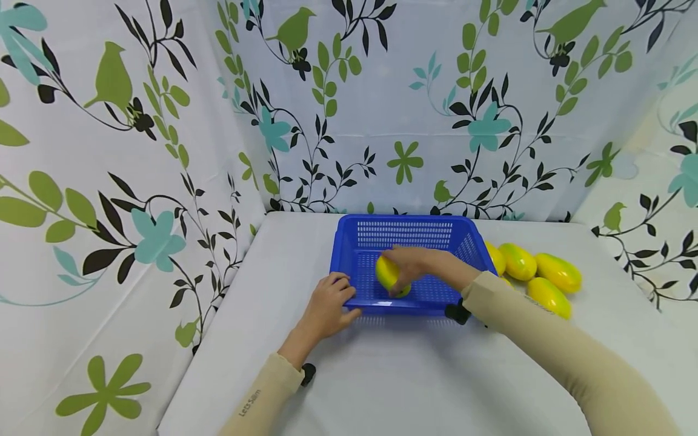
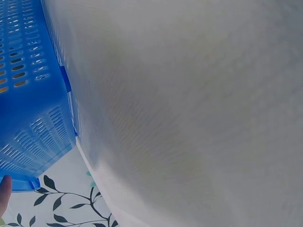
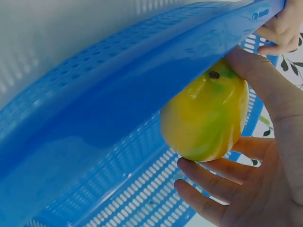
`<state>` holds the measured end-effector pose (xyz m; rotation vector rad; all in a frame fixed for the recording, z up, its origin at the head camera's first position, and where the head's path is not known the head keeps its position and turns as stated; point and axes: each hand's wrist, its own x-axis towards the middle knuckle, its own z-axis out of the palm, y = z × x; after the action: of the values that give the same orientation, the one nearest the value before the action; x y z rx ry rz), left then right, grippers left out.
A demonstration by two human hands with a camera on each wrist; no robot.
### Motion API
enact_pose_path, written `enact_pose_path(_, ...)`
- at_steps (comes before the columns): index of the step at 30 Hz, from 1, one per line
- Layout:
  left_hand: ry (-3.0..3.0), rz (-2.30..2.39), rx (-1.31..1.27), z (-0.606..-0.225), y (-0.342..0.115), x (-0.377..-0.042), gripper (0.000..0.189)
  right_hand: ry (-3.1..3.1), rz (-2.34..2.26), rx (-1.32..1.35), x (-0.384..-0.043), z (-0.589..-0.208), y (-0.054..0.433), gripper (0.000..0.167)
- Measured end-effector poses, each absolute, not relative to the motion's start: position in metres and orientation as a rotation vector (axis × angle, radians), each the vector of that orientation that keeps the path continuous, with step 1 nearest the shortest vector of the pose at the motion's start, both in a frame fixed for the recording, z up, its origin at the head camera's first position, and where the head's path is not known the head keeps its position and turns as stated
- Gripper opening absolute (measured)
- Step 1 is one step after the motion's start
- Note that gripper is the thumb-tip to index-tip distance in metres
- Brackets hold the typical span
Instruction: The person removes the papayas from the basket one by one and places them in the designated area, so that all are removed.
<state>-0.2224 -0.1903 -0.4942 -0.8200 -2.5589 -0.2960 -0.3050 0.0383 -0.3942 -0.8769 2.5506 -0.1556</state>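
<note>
A blue plastic basket [image 1: 403, 221] with slotted walls stands on the white table. My left hand [image 1: 327, 306] grips the rim at its near left corner, fingers over the edge and thumb outside. Only one fingertip [image 2: 4, 193] shows at the left edge of the left wrist view. Inside the basket, my right hand [image 1: 411, 265] holds a yellow-green mango [image 1: 386, 274] from above. The right wrist view shows thumb and fingers round the mango [image 3: 206, 116], with its dark stem end by the thumb. The basket's near wall hides part of the fruit there.
Several more yellow mangoes [image 1: 558, 272] lie on the table [image 1: 305, 242] just right of the basket, some partly behind my right sleeve. A patterned cloth [image 1: 403, 115] with birds and leaves hangs behind the table and along its sides.
</note>
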Motion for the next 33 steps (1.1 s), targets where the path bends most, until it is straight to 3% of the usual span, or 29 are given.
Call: enact_pose_path(33,-2.563,-0.305,-0.811,-0.493,-0.191,-0.222,0.030,2.664,-0.264,-0.709,-0.291,-0.381,0.157,0.100)
